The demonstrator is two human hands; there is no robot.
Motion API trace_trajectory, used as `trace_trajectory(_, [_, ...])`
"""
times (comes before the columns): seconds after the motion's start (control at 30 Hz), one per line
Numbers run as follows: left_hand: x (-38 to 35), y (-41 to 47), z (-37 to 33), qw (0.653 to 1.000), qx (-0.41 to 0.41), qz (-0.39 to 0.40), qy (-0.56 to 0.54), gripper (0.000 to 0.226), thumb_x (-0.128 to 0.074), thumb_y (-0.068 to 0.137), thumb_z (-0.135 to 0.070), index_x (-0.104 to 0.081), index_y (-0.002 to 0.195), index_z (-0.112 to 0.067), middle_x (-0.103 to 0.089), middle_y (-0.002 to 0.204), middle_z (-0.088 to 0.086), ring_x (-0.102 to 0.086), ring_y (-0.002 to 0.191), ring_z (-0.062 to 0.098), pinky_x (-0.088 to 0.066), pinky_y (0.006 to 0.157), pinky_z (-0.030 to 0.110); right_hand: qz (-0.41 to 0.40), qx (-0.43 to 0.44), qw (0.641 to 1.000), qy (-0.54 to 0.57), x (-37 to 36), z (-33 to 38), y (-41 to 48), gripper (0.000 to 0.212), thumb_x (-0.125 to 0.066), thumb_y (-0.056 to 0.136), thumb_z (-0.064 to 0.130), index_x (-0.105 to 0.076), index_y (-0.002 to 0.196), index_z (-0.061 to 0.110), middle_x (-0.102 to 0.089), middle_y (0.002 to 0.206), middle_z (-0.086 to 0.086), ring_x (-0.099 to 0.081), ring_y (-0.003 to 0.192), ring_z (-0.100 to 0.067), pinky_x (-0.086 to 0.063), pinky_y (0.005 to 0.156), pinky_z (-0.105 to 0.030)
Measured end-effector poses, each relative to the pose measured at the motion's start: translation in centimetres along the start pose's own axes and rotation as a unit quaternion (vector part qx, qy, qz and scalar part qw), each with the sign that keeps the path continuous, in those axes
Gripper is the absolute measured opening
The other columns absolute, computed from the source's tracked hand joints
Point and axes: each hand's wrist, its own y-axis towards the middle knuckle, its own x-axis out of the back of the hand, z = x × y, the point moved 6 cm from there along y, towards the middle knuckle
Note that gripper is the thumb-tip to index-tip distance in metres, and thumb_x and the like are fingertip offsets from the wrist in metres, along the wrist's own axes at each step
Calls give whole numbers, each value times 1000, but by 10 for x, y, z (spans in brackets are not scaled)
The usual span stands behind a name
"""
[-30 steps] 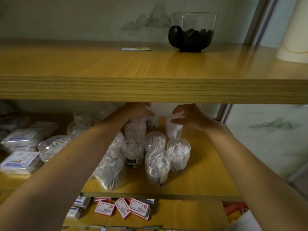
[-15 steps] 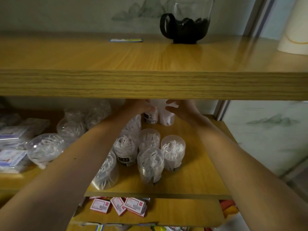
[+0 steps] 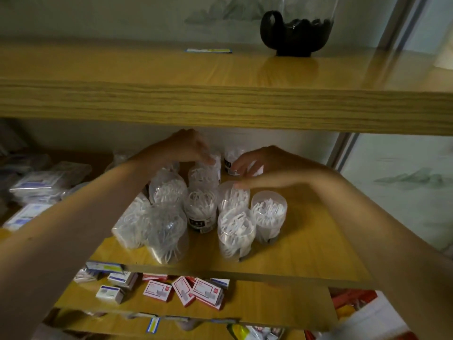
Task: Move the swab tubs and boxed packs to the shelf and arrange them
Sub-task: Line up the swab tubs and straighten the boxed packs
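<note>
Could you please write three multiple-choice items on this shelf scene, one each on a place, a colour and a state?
1. Where do the small red-and-white boxes lie?
A. On the top shelf
B. Among the swab tubs
C. On the shelf below the swab tubs

2. What colour is the base of the glass vessel on the top shelf?
A. Black
B. Red
C. Yellow

3. How does the tub at the right end of the cluster stand?
A. On its side
B. Upright
C. Upside down in a hand

Answers: 1 C, they show under the middle shelf's front edge. 2 A, its lower part is dark black. 3 B, its round top faces up, clear of both hands.
</note>
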Motion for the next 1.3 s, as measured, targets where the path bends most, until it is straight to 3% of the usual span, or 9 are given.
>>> trace_trajectory(0.1, [1,-2,5,1000,-1,-15,0,40,-78,68,-33,-67,90,-1,-65,89,11,-59,87,21,-40,72,30,39,2,999,-31,-15,5,4,51,-69,77,44,-55,123,27,-53,108,15,-49,100,-1,-36,75,-6])
trace_trajectory(0.33, [0,-2,-1,1000,-12,-25,-10,32,-79,65,-36,-62,77,-12,-55,81,5,-52,79,15,-35,69,27,27,-24,998,-44,-24,5,11,57,-70,71,52,-54,121,30,-55,127,7,-51,116,-12,-39,90,-21])
trace_trajectory(0.53, [0,-5,-10,999,-3,-44,-11,44,-81,63,-33,-70,92,-3,-69,97,10,-63,93,21,-46,77,31,-38,-34,995,-90,-7,7,2,52,-72,71,44,-55,118,30,-53,104,11,-52,96,-10,-40,78,-23])
trace_trajectory(0.63, [-3,-4,-15,999,-8,-45,-3,45,-82,60,-35,-70,90,-3,-68,91,6,-63,89,20,-44,74,28,-99,-42,993,-57,16,-10,-3,51,-75,69,42,-55,114,27,-60,108,8,-58,93,-12,-48,82,-26])
trace_trajectory(0.77, [-9,-6,-28,999,-25,-38,-20,44,-82,63,-31,-68,97,-7,-67,99,5,-60,91,15,-43,75,25,-135,-67,987,-50,25,-40,-3,50,-76,70,39,-55,112,21,-62,109,4,-55,91,-11,-43,88,-28])
trace_trajectory(0.97, [-17,-1,-36,998,-30,-34,-34,56,-81,64,-30,-64,110,-4,-64,116,10,-58,105,19,-44,82,24,-171,-60,983,-4,25,-52,6,48,-78,69,32,-58,110,17,-62,111,0,-56,93,-13,-46,87,-29])
trace_trajectory(1.13, [-20,-1,-37,998,-24,-42,-36,55,-80,65,-33,-64,111,-6,-62,120,7,-56,109,17,-38,78,21,-172,-67,983,-20,15,-61,18,47,-78,69,31,-61,110,18,-60,115,-1,-58,101,-18,-47,92,-34])
trace_trajectory(1.23, [-22,0,-39,998,-29,-51,-20,57,-80,65,-36,-63,110,-5,-62,117,7,-57,106,19,-42,80,25,-190,-58,980,-8,12,-63,20,42,-78,70,29,-64,107,15,-59,117,-4,-59,105,-21,-47,91,-34])
trace_trajectory(1.3, [-23,-2,-40,999,-37,-38,-7,50,-77,67,-38,-64,105,-7,-61,105,3,-57,97,18,-43,78,27,-182,-56,982,-16,11,-62,17,42,-75,73,31,-63,110,16,-58,120,-3,-56,110,-20,-45,92,-30])
